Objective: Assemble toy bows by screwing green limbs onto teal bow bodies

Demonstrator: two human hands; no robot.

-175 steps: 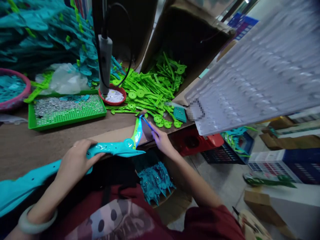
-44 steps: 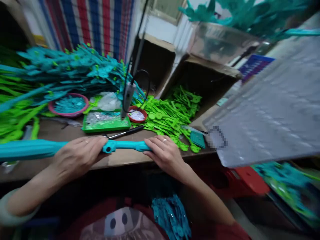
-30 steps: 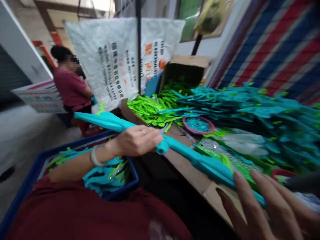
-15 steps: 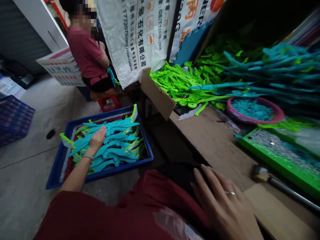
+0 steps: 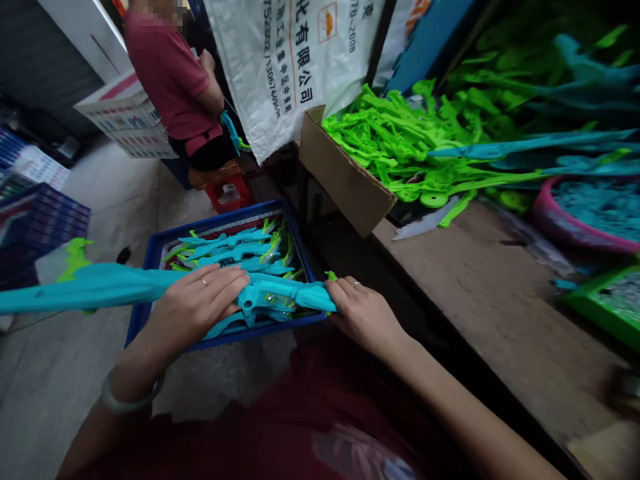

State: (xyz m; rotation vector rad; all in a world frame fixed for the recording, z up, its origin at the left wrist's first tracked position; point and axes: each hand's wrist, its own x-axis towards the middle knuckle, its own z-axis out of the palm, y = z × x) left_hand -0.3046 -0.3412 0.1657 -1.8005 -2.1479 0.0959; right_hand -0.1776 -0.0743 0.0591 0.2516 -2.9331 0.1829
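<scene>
A long turquoise plastic gun-shaped toy point(image 5: 127, 285) lies level across the front of me, above the blue tray point(image 5: 143, 327). My left hand point(image 5: 197, 303) is closed over its middle, just left of a part with a round hole. Its right end is in the closed fingers of my right hand point(image 5: 363, 310). Toward the toy's left stands a bright green piece point(image 5: 75, 259), with something whitish and see-through beside it. Below, similar turquoise toys point(image 5: 235, 252) with green parts lie stacked in the tray. My palms and thumbs are mostly hidden.
On the right, a workbench point(image 5: 450, 267) bears a green parts pile point(image 5: 395, 133), a pink basin point(image 5: 550, 223) and a green tray point(image 5: 595, 300). A cardboard flap point(image 5: 345, 177) juts from its edge. A co-worker point(image 5: 170, 73) sits beyond, near stacked crates point(image 5: 45, 220).
My left hand has risen from the stack with a turquoise toy. My right hand has come over from my lap to its right end. The view has shifted lower and left.
</scene>
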